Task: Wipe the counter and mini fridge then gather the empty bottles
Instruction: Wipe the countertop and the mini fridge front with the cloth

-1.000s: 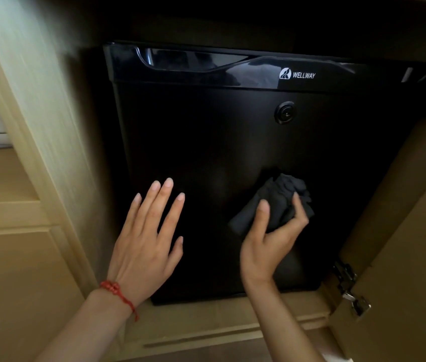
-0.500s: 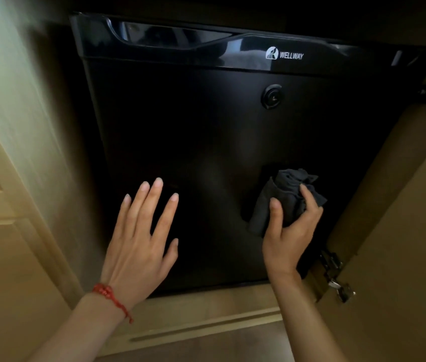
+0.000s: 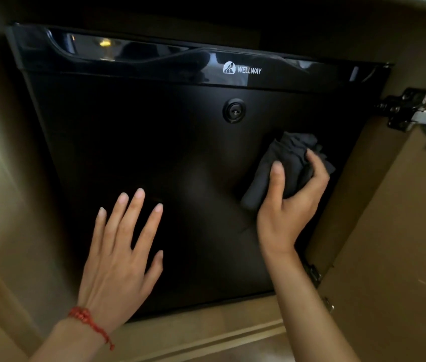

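**Q:** Below the cabinet opening, what is going on?

**A:** A person wipes the black door of the mini fridge (image 3: 154, 142), which sits inside a wooden cabinet (image 3: 5, 165) with its door (image 3: 402, 244) swung open at the right. The right hand (image 3: 289, 205) presses a bunched dark cloth (image 3: 282, 163) against the fridge door's right side, just below the round lock (image 3: 234, 111).

**Q:** How is the grip on the cloth?

**A:** Thumb and fingers curl round the wad, closed on it, with part of the cloth spilling out above the fingertips. The left hand (image 3: 120, 257) lies flat and spread on the lower left of the door, holding nothing.

**Q:** What would make this step go well?

**A:** In my judgement, overlapping strokes across the whole panel, with even pressure. A flatter fold of cloth would likely cover more than a tight ball. The glossy top band bearing the WELLWAY badge (image 3: 242, 69) and the recessed handle (image 3: 128, 49) probably show smears most, so they deserve a pass. The bracing palm may leave prints, so that patch should be wiped last. Care near the hinge (image 3: 413, 111) avoids snagging the cloth.

**Q:** And the bottles, the desk?

**A:** Neither is in view, so their state cannot be told.
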### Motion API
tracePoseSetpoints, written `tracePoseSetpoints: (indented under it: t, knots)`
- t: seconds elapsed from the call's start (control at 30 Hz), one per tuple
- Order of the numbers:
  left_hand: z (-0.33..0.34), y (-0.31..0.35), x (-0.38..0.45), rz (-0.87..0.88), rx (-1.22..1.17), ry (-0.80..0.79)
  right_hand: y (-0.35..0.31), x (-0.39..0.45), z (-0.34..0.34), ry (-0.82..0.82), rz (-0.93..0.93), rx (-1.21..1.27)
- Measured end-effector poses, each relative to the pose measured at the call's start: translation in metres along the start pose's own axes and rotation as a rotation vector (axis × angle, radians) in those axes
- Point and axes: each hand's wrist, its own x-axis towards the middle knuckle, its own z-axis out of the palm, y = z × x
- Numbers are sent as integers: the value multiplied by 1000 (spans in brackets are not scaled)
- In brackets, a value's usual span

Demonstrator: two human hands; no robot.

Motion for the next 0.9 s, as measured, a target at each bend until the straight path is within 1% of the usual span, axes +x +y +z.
tracePoseSetpoints:
  t: [0.07,0.2,0.4,0.47,0.63,0.7,0.77,0.9]
  knots:
    - [1,0,0,-3,1,3,2,8,-2,-23,-46,-49]
    - [4,0,-1,-4,8,-11,21,-7,-15,-77,-29,-87]
    - [9,-2,-13,-7,33,-60,75,-74,-46,-171,166,-107]
    - [11,-3,-18,-4,41,-81,80,-89,-48,-151,219,-106]
    - [9,-8,-28,9,37,-119,68,-105,-34,-3,345,-55]
    - [7,-13,-32,-1,31,-135,59,-116,-25,21,388,-29]
    - [5,-18,-36,-9,25,-145,50,-128,-16,2,392,-22]
    - [4,-25,-44,-27,4,-151,28,-154,4,-94,348,-5]
